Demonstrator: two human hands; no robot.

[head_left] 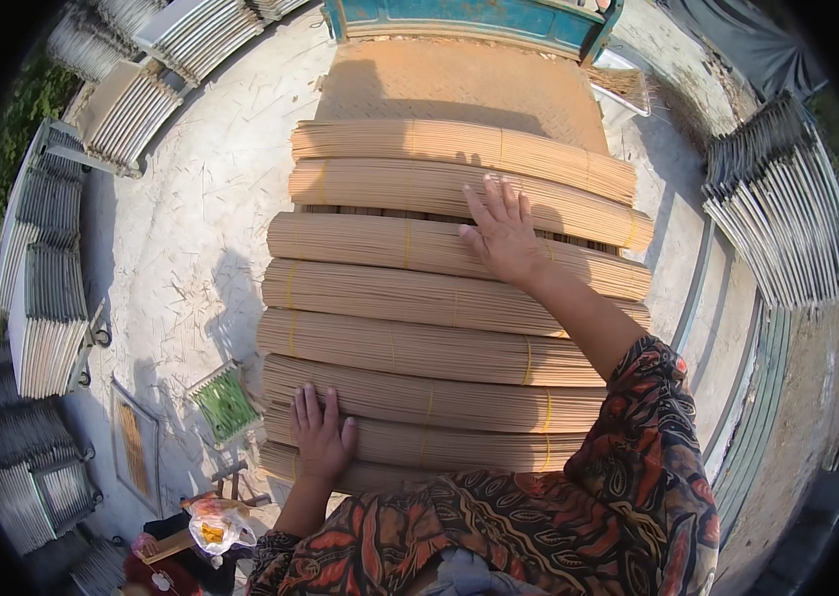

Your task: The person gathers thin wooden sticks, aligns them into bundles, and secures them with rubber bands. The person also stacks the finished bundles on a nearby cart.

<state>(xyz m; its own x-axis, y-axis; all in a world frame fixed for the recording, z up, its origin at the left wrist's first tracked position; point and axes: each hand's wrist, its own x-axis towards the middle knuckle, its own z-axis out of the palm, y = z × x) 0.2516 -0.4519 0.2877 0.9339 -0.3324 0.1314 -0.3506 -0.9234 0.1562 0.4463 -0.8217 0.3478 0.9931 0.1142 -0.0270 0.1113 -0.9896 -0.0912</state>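
Note:
Several long bundles of thin brown sticks (380,334), tied with yellow bands, lie crosswise in a row in front of me. My left hand (321,437) rests flat on one of the nearest bundles (459,442), near its left end, fingers stretched out. Farther off, my right hand (506,238) reaches over the second bundle from the far end (370,186) and the one after it (340,238). Its fingers are spread, and neither hand grips anything. Dark slats show through the gap between those two bundles. My patterned sleeves and shirt cover part of the nearest bundles.
Beyond the bundles lies a rusty brown flatbed (439,79) with a blue-green metal end panel (469,22). Stacked racks (52,288) stand at left, others (787,214) at right. At lower left are a green-filled frame (225,402), a plastic bag (219,524) and another person's hand (145,544).

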